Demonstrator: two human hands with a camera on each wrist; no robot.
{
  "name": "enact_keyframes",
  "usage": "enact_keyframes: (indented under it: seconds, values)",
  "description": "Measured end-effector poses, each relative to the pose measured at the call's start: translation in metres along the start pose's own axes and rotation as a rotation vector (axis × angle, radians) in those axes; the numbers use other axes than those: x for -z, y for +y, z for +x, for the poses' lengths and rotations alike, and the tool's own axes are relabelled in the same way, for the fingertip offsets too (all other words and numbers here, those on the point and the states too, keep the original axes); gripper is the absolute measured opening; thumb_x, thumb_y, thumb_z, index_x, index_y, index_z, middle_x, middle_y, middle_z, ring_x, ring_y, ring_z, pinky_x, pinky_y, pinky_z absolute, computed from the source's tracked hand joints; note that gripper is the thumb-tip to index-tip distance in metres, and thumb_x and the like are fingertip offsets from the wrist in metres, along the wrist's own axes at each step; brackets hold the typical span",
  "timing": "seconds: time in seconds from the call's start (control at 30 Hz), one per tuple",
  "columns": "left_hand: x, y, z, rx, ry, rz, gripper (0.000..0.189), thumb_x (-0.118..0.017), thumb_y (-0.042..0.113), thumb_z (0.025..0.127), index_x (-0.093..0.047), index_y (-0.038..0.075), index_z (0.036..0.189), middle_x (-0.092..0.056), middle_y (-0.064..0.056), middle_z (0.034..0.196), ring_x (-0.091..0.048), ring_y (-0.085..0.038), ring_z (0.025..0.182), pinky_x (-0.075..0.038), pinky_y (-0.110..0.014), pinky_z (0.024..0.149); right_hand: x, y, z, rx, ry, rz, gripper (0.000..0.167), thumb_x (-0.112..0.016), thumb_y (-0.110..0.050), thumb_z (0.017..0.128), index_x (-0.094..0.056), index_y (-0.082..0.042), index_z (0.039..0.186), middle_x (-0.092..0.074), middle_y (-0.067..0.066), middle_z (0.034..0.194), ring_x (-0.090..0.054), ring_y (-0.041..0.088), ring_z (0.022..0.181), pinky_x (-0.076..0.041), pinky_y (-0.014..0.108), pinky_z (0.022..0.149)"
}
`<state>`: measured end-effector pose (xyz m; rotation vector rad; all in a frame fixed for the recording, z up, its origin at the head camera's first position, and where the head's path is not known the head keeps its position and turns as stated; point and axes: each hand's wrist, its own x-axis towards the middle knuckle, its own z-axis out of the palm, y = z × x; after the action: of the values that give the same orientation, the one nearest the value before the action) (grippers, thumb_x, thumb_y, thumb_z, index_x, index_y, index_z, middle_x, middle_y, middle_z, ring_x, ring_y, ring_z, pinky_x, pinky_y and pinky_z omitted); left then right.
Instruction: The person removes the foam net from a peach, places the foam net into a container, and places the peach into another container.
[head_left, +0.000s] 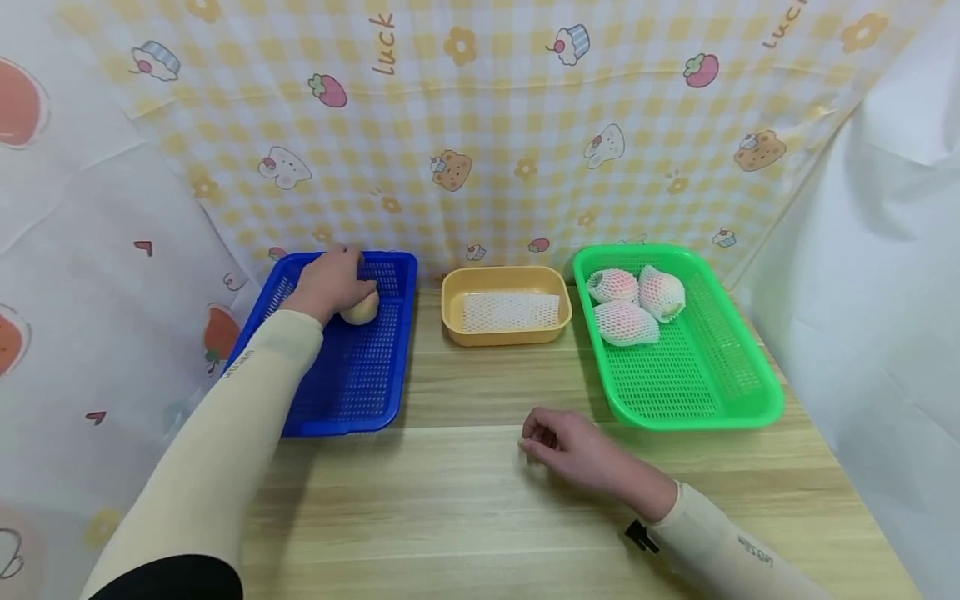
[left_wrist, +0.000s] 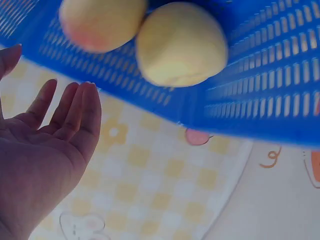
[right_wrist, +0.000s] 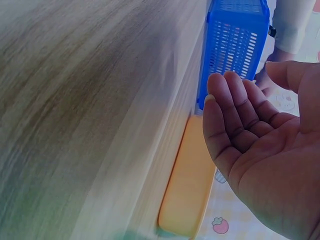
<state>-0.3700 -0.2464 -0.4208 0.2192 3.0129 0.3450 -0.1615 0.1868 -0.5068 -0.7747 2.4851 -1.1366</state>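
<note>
My left hand (head_left: 333, 283) reaches into the blue basket (head_left: 352, 392) at the left, over a pale yellow peach (head_left: 362, 310). In the left wrist view two peaches lie in the basket, one with a pink blush (left_wrist: 102, 25) and a yellow one (left_wrist: 181, 45). There the left hand (left_wrist: 55, 135) has its fingers parted and lightly bent, with a gap between them and the fruit. My right hand (head_left: 573, 450) is at the front, right of centre, its fingers loosely curled and holding nothing. The right wrist view shows its palm (right_wrist: 270, 155) bare.
A yellow tray (head_left: 506, 337) with a white foam net (head_left: 510, 312) in it stands at the back centre. On the right, a green basket (head_left: 697, 417) holds three net-wrapped fruits (head_left: 626, 323). A patterned cloth (head_left: 487, 100) hangs behind the wooden table (head_left: 450, 500).
</note>
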Motion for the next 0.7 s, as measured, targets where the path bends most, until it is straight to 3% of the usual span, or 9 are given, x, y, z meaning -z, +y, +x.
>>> enact_keyframes:
  seconds: [0.2, 0.33, 0.47, 0.7]
  values:
    - [0.012, 0.004, -0.007, 0.006, -0.009, -0.061, 0.054, -0.063, 0.036, 0.111, -0.054, -0.001, 0.149, -0.054, -0.026, 0.145, -0.061, -0.046, 0.117, -0.051, -0.063, 0.098, 0.000, 0.000, 0.000, 0.004, 0.002, -0.006, 0.006, -0.072, -0.024, 0.109, -0.070, -0.020, 0.107, -0.068, -0.012, 0.088, -0.064, 0.009, 0.080, -0.059, 0.029, 0.071]
    - [0.012, 0.003, -0.011, 0.003, 0.013, -0.077, 0.034, -0.063, 0.033, 0.110, -0.064, 0.003, 0.126, -0.064, -0.021, 0.123, -0.063, -0.042, 0.100, -0.052, -0.058, 0.087, 0.000, -0.001, -0.001, 0.000, -0.001, -0.011, 0.006, -0.072, -0.025, 0.109, -0.070, -0.020, 0.107, -0.069, -0.012, 0.088, -0.064, 0.008, 0.079, -0.059, 0.029, 0.071]
    - [0.011, 0.002, -0.014, 0.000, 0.027, -0.086, 0.023, -0.063, 0.030, 0.108, -0.066, 0.007, 0.106, -0.067, -0.016, 0.104, -0.062, -0.038, 0.085, -0.050, -0.052, 0.077, 0.000, -0.001, -0.001, 0.001, 0.002, -0.013, 0.005, -0.072, -0.025, 0.109, -0.070, -0.021, 0.107, -0.068, -0.013, 0.087, -0.064, 0.008, 0.079, -0.059, 0.029, 0.070]
    - [0.016, 0.007, -0.022, -0.011, 0.026, -0.077, 0.026, -0.061, 0.032, 0.109, -0.066, 0.007, 0.110, -0.067, -0.017, 0.109, -0.062, -0.038, 0.089, -0.051, -0.054, 0.080, -0.001, 0.001, -0.002, 0.018, 0.006, -0.020, 0.005, -0.073, -0.025, 0.109, -0.071, -0.021, 0.107, -0.068, -0.014, 0.087, -0.064, 0.007, 0.079, -0.058, 0.029, 0.071]
